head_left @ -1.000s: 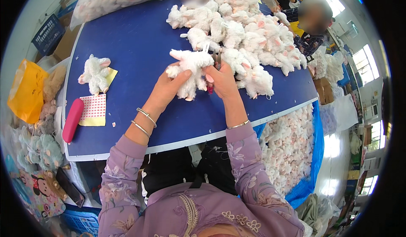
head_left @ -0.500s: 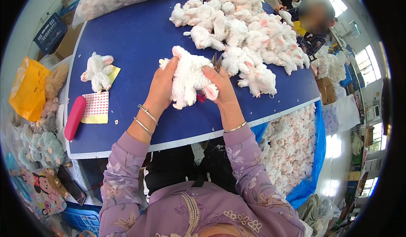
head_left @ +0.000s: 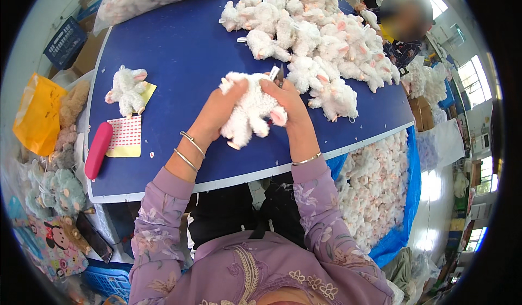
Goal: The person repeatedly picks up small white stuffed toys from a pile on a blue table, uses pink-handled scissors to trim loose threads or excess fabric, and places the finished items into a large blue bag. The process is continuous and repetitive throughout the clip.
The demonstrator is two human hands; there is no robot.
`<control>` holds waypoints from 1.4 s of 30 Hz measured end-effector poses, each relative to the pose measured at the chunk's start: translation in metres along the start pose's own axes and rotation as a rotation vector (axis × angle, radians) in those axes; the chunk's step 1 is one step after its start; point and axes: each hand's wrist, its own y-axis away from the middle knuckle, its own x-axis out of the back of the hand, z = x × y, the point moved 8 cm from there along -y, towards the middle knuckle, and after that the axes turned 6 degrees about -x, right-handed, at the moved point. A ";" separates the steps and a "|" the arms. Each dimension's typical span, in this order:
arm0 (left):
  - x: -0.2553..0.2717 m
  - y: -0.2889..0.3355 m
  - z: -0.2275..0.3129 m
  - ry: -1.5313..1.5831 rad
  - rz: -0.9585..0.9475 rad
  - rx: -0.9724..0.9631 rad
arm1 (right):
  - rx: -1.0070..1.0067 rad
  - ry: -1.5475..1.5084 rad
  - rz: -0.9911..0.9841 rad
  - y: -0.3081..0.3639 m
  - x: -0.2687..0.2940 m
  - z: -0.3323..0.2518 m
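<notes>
The person's left hand [head_left: 218,109] and right hand [head_left: 294,106] gripped a white plush toy [head_left: 244,114] (scissors [head_left: 280,77] jutted from the right) above the blue table [head_left: 176,49], near piled toys [head_left: 331,44].

Fluffy white-and-pink plush toy [head_left: 247,109] between both hands [head_left: 216,112] [head_left: 293,105]

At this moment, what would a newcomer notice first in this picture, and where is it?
Probably the heap of white plush toys, spread over the far right of the blue table. Next, the single plush toy between the left hand and the right hand, in the centre. At the left, an oblong, bright pink object stands out on the tabletop.
</notes>
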 end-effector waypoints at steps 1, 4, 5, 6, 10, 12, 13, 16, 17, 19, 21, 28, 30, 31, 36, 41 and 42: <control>-0.007 0.004 -0.002 0.021 -0.083 0.039 | -0.033 0.024 0.034 0.002 0.003 0.001; -0.023 0.015 0.004 0.132 -0.266 -0.002 | -0.034 0.036 0.064 -0.001 0.001 0.002; -0.027 0.018 0.002 0.166 -0.331 0.024 | -0.051 0.050 0.101 -0.004 0.004 0.007; -0.030 0.019 0.004 0.158 -0.375 0.000 | -0.055 0.028 0.108 -0.004 0.005 0.007; -0.026 0.013 0.001 0.193 -0.355 -0.099 | -0.037 0.034 0.254 -0.006 0.022 0.006; -0.019 0.004 0.006 0.279 -0.238 -0.136 | -0.002 -0.156 0.283 -0.007 0.034 0.005; -0.015 0.002 0.011 0.270 -0.220 -0.179 | 0.015 -0.170 0.103 -0.002 0.033 0.003; -0.009 0.004 0.021 0.227 -0.143 -0.249 | 0.120 -0.039 -0.042 0.016 0.017 -0.011; -0.008 0.003 0.019 0.197 -0.127 -0.248 | 0.161 0.071 0.036 0.019 0.017 -0.011; -0.006 0.001 0.014 0.139 -0.096 -0.246 | 0.241 0.293 0.194 0.021 0.012 -0.011; -0.007 0.001 0.013 0.119 -0.128 -0.222 | 0.245 0.180 0.197 0.019 0.011 -0.011; -0.015 0.005 0.016 0.213 -0.140 -0.208 | 0.174 0.089 0.208 0.018 0.017 -0.001; -0.017 0.010 0.019 0.240 -0.182 -0.230 | 0.153 0.081 0.191 0.018 0.016 -0.002; -0.018 0.013 0.020 0.254 -0.202 -0.240 | 0.195 -0.025 0.218 0.017 0.013 -0.002; -0.023 0.008 0.022 0.090 -0.345 -0.239 | -0.004 -0.155 0.057 0.015 0.016 0.015; 0.000 -0.001 0.022 -0.029 0.014 -0.236 | -0.192 -0.103 0.010 0.010 0.014 0.033; 0.003 -0.001 0.023 -0.017 0.033 -0.253 | -0.201 -0.082 0.016 0.011 0.010 0.033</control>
